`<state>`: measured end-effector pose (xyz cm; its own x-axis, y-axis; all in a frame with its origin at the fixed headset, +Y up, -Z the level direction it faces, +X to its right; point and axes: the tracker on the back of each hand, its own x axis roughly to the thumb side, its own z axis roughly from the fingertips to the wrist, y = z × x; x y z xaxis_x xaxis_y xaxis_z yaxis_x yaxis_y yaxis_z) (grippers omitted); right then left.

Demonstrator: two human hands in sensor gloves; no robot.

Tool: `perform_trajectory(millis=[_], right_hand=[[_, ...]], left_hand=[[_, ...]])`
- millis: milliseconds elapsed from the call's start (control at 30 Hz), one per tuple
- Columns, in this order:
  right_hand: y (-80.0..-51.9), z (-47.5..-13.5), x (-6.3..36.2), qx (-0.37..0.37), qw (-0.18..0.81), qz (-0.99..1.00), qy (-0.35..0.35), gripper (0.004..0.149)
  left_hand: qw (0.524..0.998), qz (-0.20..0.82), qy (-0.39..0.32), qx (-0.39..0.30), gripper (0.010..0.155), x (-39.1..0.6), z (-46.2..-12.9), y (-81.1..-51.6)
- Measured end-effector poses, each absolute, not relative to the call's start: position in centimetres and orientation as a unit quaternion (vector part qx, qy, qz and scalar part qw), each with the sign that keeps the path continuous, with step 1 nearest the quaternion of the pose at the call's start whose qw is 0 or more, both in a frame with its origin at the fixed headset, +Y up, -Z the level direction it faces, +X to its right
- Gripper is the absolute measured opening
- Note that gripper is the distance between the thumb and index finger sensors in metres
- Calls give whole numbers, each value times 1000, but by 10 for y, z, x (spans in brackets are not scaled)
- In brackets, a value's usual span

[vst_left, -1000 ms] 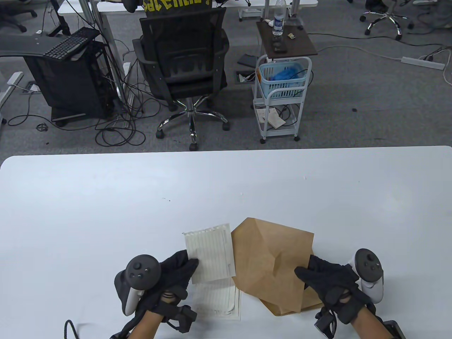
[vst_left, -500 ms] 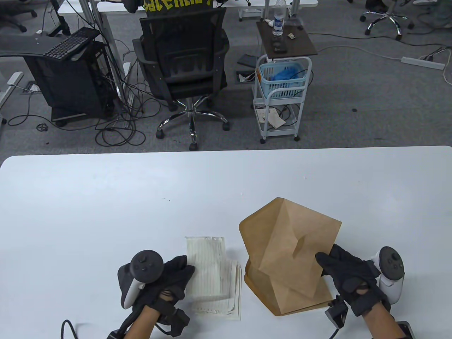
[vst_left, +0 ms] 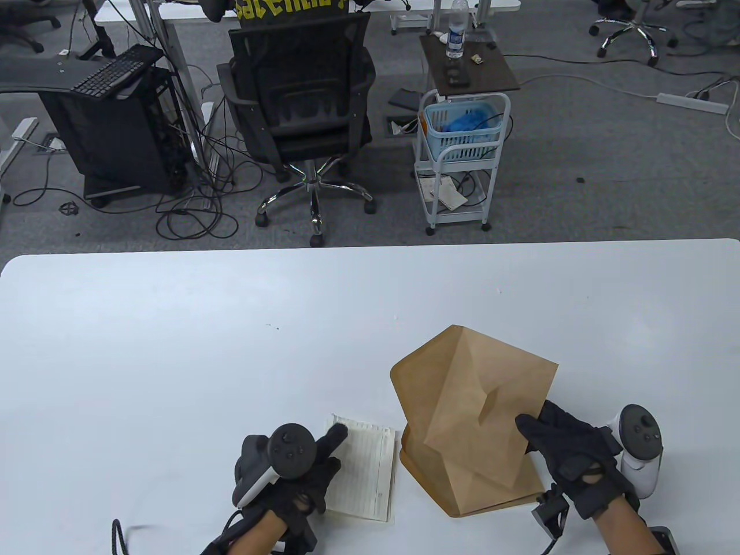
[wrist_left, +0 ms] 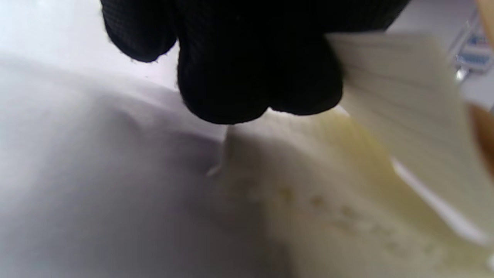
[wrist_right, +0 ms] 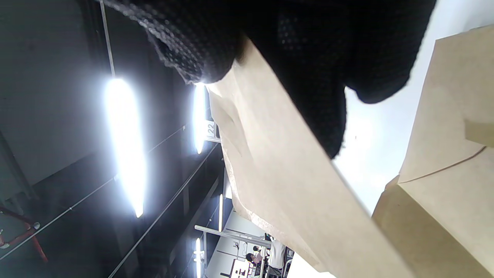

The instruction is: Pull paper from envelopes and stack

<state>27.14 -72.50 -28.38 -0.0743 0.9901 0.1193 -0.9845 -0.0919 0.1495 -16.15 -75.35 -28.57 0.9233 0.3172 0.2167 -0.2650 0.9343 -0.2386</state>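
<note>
L hand (vst_left: 295, 483) dropped sheet (vst_left: 370, 468) onto stack.

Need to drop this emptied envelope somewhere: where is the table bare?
Bare: the white table left of the paper stack and across its far half beyond the held envelope. Crowded: the near edge, where left hand, stack, lower envelope and right hand sit close.

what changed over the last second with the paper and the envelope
The left hand brought its lined sheet down and toward the table's near edge, onto the paper stack, and now rests on it. The right hand lifted the top envelope and swung it right and away, and still grips it. The envelope underneath and the table stayed put.
</note>
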Motion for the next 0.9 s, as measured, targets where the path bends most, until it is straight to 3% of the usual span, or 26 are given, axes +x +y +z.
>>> perform_trajectory(millis=[67,233,700,900], right_hand=[[-725,-284,271,95,671,735,14,48],[-725,-284,270,97,669,737,14,48],[-727,-284,268,90,667,739,20,48],[-727,-284,268,89,671,736,23,48]], left_hand=[[985,62,-140,-85,45,-152,-284,-756],[983,-33,-158,-87,46,-136,-279,-758],[975,56,-129,-174,55,-148,-290,-755],[982,16,-164,-89,66,-158,-288,-721]])
